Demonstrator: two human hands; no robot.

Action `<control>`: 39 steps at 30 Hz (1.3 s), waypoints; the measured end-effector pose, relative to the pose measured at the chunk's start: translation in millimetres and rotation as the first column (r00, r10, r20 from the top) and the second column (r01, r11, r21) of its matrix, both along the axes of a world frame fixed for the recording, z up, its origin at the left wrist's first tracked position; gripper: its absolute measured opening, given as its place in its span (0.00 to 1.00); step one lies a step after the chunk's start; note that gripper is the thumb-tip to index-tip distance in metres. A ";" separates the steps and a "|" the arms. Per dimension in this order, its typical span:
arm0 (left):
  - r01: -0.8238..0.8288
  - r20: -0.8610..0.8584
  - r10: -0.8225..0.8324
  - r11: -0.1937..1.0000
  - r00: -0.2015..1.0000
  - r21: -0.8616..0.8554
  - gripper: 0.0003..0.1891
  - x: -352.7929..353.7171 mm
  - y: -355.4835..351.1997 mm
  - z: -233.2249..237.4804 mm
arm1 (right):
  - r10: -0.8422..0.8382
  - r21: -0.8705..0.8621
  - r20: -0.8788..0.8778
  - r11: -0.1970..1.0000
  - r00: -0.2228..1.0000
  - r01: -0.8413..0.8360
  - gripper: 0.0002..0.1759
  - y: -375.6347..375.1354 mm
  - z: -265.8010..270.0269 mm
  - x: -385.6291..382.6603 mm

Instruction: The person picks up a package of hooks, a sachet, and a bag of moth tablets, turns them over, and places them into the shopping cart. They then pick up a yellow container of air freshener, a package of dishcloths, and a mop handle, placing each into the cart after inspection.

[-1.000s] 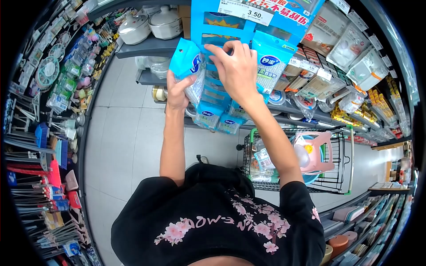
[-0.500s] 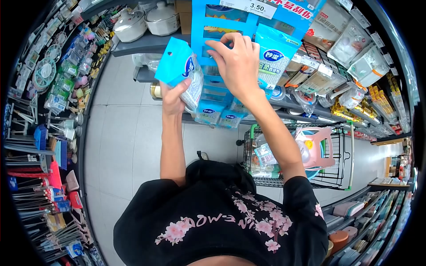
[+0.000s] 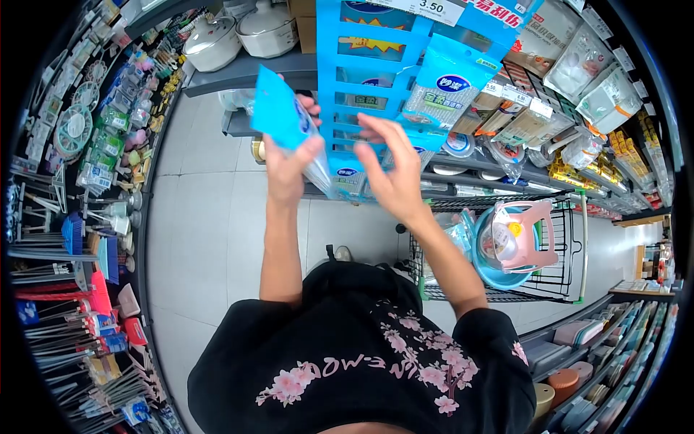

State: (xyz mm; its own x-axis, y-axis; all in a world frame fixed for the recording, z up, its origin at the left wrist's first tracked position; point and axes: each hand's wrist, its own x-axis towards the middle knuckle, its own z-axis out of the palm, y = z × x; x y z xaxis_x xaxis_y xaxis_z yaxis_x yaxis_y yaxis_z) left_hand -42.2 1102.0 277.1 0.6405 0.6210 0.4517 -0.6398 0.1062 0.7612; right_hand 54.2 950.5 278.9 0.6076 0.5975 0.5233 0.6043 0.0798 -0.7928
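Up by the blue display rack (image 3: 361, 69): gripping a blue packet (image 3: 278, 116) in the left hand (image 3: 289, 163), just off the rack's left side, with the right hand (image 3: 394, 177) open, fingers spread, close beside it.

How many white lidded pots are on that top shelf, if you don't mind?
2: one white pot at the end of the grey shelf, a second pot beside it. Others may be hidden.

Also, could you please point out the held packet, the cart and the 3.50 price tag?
Packet (image 3: 278, 116): head view, blue card top.
Cart (image 3: 583, 253): head view, right edge bar.
Price tag (image 3: 431, 9): head view, the printed number.
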 end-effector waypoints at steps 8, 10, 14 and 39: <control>0.150 -0.285 -0.073 0.954 0.956 0.258 0.53 -1.7 -44.4 0.9 | 0.153 0.120 -0.287 0.985 0.946 -0.123 0.40 -49.6 -13.2 -43.1; 0.248 -0.220 -0.238 0.968 0.946 0.020 0.40 -9.4 -59.8 14.8 | 0.208 0.221 -0.493 0.969 0.845 -0.109 0.32 -67.6 -16.2 -45.6; 0.408 -0.300 -0.410 0.910 0.861 -0.073 0.34 -23.1 -69.9 -0.1 | 0.235 0.336 -0.704 0.942 0.670 0.023 0.24 -106.1 -19.0 -54.0; 0.350 -0.374 -0.368 0.929 0.851 -0.118 0.23 -90.0 -365.3 12.9 | 0.153 0.346 -0.790 0.910 0.594 0.226 0.19 -391.0 -19.9 -132.8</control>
State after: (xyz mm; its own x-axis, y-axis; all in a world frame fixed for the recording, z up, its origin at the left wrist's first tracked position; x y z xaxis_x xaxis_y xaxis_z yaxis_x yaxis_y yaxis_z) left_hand -132.2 736.7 290.0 0.9392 0.3276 0.1030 -0.2101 0.3107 0.9270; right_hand -78.6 559.5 259.0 0.9001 0.4356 -0.0082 -0.2352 0.4699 -0.8508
